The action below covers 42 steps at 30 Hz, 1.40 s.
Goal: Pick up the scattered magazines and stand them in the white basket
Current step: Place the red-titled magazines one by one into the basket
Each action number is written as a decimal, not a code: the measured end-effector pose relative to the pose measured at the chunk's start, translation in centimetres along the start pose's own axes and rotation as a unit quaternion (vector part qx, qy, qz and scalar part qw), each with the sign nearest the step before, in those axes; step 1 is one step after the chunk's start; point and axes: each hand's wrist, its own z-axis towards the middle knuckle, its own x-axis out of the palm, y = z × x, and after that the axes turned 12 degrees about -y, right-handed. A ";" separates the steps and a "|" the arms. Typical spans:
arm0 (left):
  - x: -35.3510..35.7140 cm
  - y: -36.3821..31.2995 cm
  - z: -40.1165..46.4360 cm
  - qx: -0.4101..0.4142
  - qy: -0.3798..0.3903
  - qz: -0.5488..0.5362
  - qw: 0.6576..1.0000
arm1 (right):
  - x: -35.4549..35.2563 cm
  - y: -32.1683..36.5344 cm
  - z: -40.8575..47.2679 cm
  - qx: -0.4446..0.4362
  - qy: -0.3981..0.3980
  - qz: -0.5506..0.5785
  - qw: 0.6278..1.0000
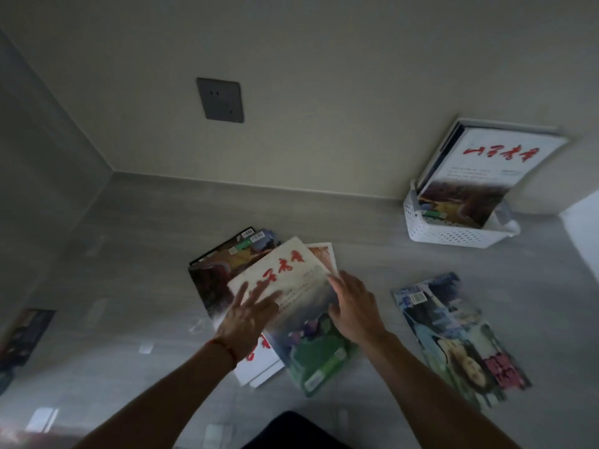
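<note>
A loose pile of magazines lies on the grey floor in the middle. Its top magazine point(293, 280) has a cream cover with red lettering and a green picture at its near end. My left hand point(248, 314) rests flat on that cover's left side, fingers spread. My right hand point(351, 306) lies on its right edge, fingers curled at the border. A dark-covered magazine point(214, 273) sticks out under the pile on the left. Another magazine point(457, 338) lies alone on the floor to the right. The white basket point(453, 234) stands by the wall at the back right, with magazines point(483, 170) upright in it.
A grey wall socket point(220, 100) is set in the wall at the back. A dark object point(24, 335) lies on the floor at the far left edge. A white surface point(583, 218) shows at the right edge beside the basket.
</note>
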 end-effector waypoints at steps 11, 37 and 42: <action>0.0 -7.9 0.9 -0.499 0.030 -0.219 0.838 | 1.6 -0.2 -3.7 0.194 0.002 0.078 0.978; -8.7 -21.6 37.1 -0.299 -0.143 -0.461 0.823 | -29.0 -30.6 8.9 0.156 -0.320 0.277 0.892; -5.3 -23.1 41.9 -0.340 -0.153 -0.438 0.818 | -28.3 -34.1 12.3 0.166 -0.332 0.249 0.894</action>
